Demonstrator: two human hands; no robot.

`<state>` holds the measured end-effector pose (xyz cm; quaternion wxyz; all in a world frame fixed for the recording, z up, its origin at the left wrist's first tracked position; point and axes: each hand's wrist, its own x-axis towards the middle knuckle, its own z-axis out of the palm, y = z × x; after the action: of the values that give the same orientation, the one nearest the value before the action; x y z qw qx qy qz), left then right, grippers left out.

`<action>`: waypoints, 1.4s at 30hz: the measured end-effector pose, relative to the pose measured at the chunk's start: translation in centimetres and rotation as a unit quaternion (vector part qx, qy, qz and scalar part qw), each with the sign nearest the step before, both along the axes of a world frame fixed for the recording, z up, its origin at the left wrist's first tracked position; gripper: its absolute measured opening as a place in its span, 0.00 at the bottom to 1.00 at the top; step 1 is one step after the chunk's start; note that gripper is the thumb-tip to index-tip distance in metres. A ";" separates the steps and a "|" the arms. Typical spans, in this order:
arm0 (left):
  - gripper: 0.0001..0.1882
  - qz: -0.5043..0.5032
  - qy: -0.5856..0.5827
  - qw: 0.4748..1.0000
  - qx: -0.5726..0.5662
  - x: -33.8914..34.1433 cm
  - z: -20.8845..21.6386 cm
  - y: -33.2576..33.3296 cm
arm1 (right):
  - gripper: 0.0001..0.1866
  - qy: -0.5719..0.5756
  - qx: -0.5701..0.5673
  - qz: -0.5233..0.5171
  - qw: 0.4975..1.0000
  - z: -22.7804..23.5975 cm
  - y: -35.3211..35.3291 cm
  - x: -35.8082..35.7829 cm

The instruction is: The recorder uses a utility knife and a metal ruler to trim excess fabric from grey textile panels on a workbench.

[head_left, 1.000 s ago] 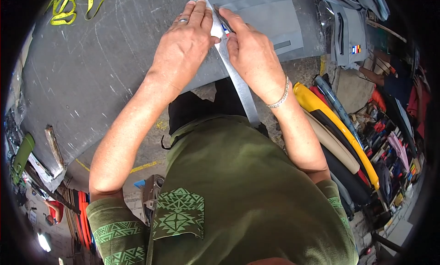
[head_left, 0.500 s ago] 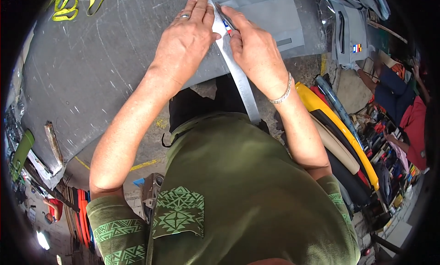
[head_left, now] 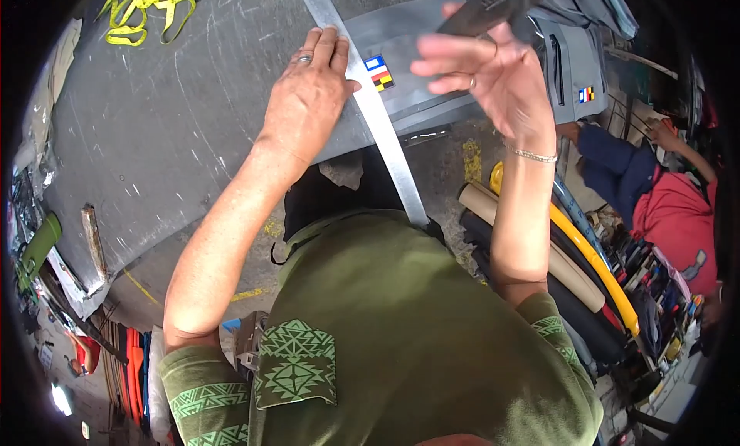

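Observation:
My left hand [head_left: 314,87] lies flat on the dark table, its fingertips and thumb against the long metal straightedge [head_left: 393,157]. That strip runs from the far edge of the view down to my waist. Beside it, on the right, a small patch of coloured flag blocks [head_left: 378,74] lies on grey sheet material [head_left: 420,49]. My right hand [head_left: 505,80] is raised above the sheet's right part, palm turned partly into view and fingers blurred. A dark tool with a ridged handle [head_left: 482,14] is held in it at the thumb side; its exact kind is unclear.
A tangled yellow tape measure [head_left: 131,18] lies at the table's far left. A grey piece with a similar patch [head_left: 574,84] hangs at the right edge. Rolls of material [head_left: 597,249] stand low on the right. Another person in a red shirt [head_left: 678,215] is beyond them.
My right hand has lifted off the straightedge and swung right and up, turning over with the dark tool. The flag patch has come into fuller view. My left hand stays at the straightedge.

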<state>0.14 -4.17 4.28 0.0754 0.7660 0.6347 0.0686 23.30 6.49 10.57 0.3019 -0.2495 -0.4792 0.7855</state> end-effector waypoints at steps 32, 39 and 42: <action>0.31 0.002 0.016 1.000 -0.008 0.3 0.5 0.3 | 0.27 -0.116 0.007 -0.081 0.990 -8.4 7.0 -16.6; 0.31 0.004 0.015 1.000 -0.005 0.2 0.5 0.2 | 0.28 -0.126 0.044 -0.097 0.986 -9.1 6.9 -16.5; 0.32 0.006 0.013 1.000 -0.006 0.2 0.1 0.2 | 0.28 -0.123 0.062 -0.097 0.986 -9.3 6.8 -16.5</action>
<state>0.35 -4.00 4.39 0.0714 0.7624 0.6408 0.0557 6.78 13.29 1.31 0.3304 -0.3705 -0.5339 0.6845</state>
